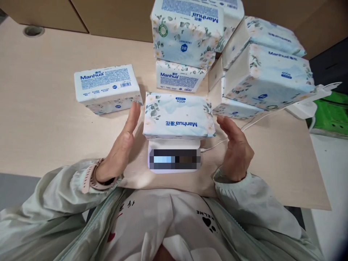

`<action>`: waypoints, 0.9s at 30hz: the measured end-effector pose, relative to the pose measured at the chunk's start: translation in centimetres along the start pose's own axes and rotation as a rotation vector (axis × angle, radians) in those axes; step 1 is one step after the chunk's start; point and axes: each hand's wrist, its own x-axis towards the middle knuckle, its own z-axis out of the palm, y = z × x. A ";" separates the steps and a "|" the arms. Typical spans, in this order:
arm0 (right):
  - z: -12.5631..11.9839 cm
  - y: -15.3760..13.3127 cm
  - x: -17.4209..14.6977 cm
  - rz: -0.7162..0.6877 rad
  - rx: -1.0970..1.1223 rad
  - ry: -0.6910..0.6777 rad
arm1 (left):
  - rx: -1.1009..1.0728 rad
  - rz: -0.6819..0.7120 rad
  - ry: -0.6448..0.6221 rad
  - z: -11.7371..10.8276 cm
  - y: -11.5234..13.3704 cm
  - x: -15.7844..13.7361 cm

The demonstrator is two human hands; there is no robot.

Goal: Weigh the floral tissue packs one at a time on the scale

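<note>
A pack of tissues with a blue floral wrapper rests on a white kitchen scale, whose display is blurred out. My left hand is held upright with straight fingers to the left of this pack, apart from it. On the other side, my right hand is open too, fingertips near the pack's right edge without touching it. Both palms face inward and neither holds anything. Another tissue pack lies beyond my left hand, its printed text side up.
Stacked tissue packs stand behind the scale, with a further stack to the right. A white cable runs from the scale to a power strip at the right table edge. A green package sits beyond it.
</note>
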 end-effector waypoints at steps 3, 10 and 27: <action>0.1 0.1 0.1 0.018 0.065 0.053 | -0.011 -0.023 0.040 -0.3 -0.1 -0.1; 0.2 0.0 0.1 0.057 0.090 0.050 | -0.013 -0.044 0.071 -0.1 0.5 -0.3; 0.2 -0.3 0.1 0.048 0.078 0.044 | 0.012 -0.032 0.065 -0.2 0.1 -0.6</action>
